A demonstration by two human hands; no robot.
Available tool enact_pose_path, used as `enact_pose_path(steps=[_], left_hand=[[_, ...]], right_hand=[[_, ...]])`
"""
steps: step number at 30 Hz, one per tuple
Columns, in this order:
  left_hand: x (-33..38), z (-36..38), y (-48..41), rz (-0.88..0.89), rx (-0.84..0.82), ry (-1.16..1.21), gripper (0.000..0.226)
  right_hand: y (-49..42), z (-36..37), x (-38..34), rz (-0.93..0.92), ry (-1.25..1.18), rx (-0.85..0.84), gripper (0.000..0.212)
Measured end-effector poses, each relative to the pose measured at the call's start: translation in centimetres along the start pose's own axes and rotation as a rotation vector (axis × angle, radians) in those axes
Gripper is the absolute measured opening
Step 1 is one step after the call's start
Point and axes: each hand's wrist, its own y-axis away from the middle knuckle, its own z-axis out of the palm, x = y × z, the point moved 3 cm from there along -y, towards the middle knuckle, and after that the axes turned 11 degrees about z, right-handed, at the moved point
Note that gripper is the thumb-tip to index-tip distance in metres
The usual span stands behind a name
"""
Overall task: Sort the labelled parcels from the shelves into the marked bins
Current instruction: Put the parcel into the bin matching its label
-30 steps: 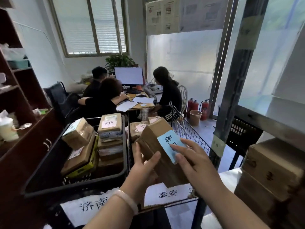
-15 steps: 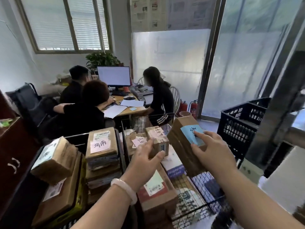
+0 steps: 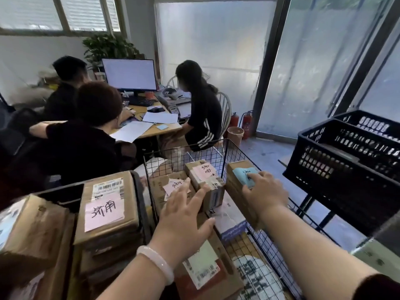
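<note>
Down in the wire bin (image 3: 179,156), the box (image 3: 234,185) has landed — right hand (image 3: 265,191) still clasps it, left hand (image 3: 184,211) spread free — one sorted.

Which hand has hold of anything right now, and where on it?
The right hand grips the blue-labelled parcel by its top near end, fingers over the label. The left hand is open, holding nothing.
</note>
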Motion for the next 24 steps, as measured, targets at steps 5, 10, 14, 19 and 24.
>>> enact_pose_path(steps=[5,10,14,19,24], left_hand=[[-1.0,1.0,-2.2,0.012,0.0,0.005,0.076],[-1.7,1.7,-4.4,-0.003,-0.015,-0.017,0.074],[-2.6,2.5,-5.3,-0.035,-0.042,-0.029,0.072],[-3.4,3.7,-5.6,-0.084,-0.105,-0.04,0.072],[-3.5,4.0,-5.7,-0.101,-0.117,-0.054,0.073]], right_hand=[[-4.9,1.5,-0.7,-0.02,0.003,-0.073,0.046],[-7.0,4.7,-2.4,-0.081,-0.038,-0.078,0.05],[-7.9,7.9,-3.6,-0.11,-0.09,-0.123,0.052],[-9.3,11.3,-4.7,-0.133,-0.122,-0.313,0.058],[-10.0,12.3,-5.1,-0.236,0.089,-0.435,0.079]])
